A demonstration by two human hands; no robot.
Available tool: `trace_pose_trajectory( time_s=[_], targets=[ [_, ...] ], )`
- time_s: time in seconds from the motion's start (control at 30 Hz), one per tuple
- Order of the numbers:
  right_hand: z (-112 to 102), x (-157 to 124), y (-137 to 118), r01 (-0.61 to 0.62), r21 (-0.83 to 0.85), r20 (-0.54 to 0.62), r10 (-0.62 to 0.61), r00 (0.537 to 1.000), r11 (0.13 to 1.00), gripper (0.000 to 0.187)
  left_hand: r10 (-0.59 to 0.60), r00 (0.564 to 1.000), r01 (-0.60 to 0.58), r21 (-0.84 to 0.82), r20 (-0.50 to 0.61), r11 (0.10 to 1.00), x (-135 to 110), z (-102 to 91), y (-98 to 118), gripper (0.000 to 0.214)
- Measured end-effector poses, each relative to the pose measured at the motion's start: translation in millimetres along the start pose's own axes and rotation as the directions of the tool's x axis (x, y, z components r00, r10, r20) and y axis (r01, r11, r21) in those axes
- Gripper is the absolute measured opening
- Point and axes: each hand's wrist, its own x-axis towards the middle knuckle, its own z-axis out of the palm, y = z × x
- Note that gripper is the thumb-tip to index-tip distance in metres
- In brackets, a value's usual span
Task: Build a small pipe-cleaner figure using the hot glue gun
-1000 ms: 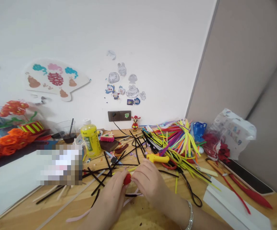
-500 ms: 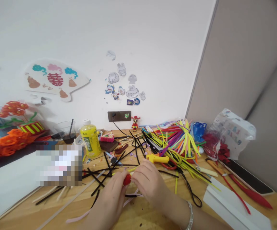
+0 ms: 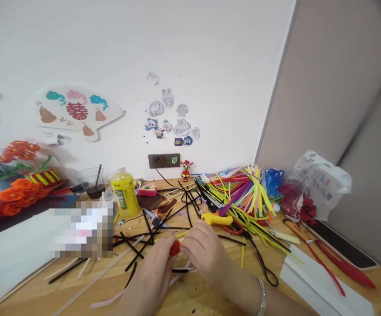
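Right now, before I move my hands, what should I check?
Red piece held? Ok: the left hand and right hand both pinch it.
Whole red piece visible? Cannot tell: the hands cover most of it.
Black pipe cleaners out of the way? Not ok: they lie crossed beside the left hand.
Yellow-handled tool on the table? Ok: it lies beyond the right hand.
Yellow bottle upright? Ok: it stands capped, away from the hands.
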Motion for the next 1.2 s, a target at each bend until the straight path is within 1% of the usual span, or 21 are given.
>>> trace_pose_trajectory(
  time_s=[0.13, 0.37, 0.53, 0.67, 0.93, 1.2],
  targets=[
    [-0.4, -0.8, -0.2, -0.001, 0.004, 0.001, 0.001, 1.000, 1.000, 0.024, 0.016, 1.000, -0.016, 0.019, -0.014, 1.000, 0.7, -0.2, 0.4, 0.023],
    [0.2, -0.3, -1.1, -0.010, 0.011, 0.006, 0.010, 1.000, 1.000, 0.026, -0.027, 0.999, 0.028, -0.018, 0.021, 0.999, 0.0, 0.5, -0.2, 0.022],
    [-0.5, 0.6, -1.6, -0.013, 0.015, 0.005, 0.012, 1.000, 1.000, 0.026, -0.028, 0.999, 0.027, -0.035, -0.015, 0.999, -0.5, 1.5, -1.2, 0.023],
    [-0.4, -0.6, -1.0, -0.019, 0.018, 0.017, 0.019, 1.000, 1.000, 0.026, -0.033, 0.999, 0.033, -0.028, 0.014, 0.999, -1.1, 2.3, -1.6, 0.023],
    [-1.3, 0.6, -1.5, -0.011, 0.009, 0.003, 0.011, 1.000, 1.000, 0.028, -0.029, 0.999, 0.030, -0.023, 0.043, 0.999, -2.7, 2.6, -3.2, 0.023],
    [-0.5, -0.1, -0.9, -0.011, 0.019, 0.005, 0.011, 1.000, 1.000, 0.025, -0.039, 0.998, 0.040, -0.019, 0.053, 0.999, -0.3, 0.6, -1.3, 0.024]
  ],
)
